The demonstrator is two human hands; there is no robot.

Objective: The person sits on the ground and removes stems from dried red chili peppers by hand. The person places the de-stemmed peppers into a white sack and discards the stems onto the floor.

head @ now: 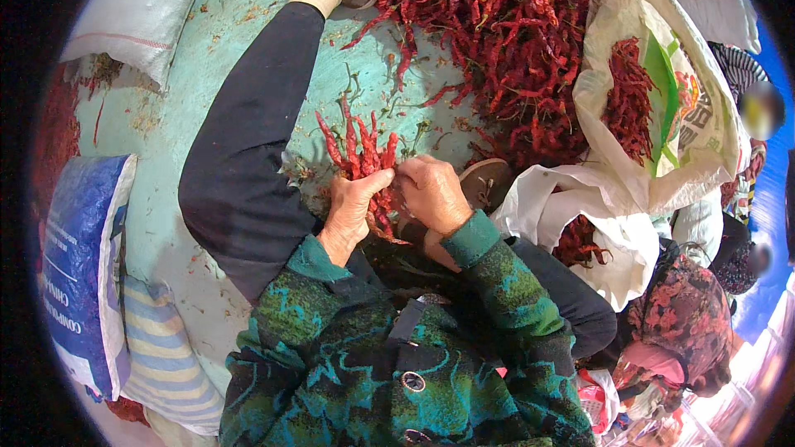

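My left hand grips a bunch of dried red chillies, thumb across the front, with tips fanning out above the fist and more pods hanging below. Against the right side of this bunch, my right hand is curled with its fingers pinched together; the exact part between the fingertips is hidden. Loose green chilli stems lie scattered on the pale green floor sheet just beyond my hands. A large heap of dried red chillies spreads ahead and to the right.
At the right, an open woven sack and a white bag both hold chillies. A full white sack, a blue printed sack and a striped sack line the left. My bent leg borders the work area. Other people sit at far right.
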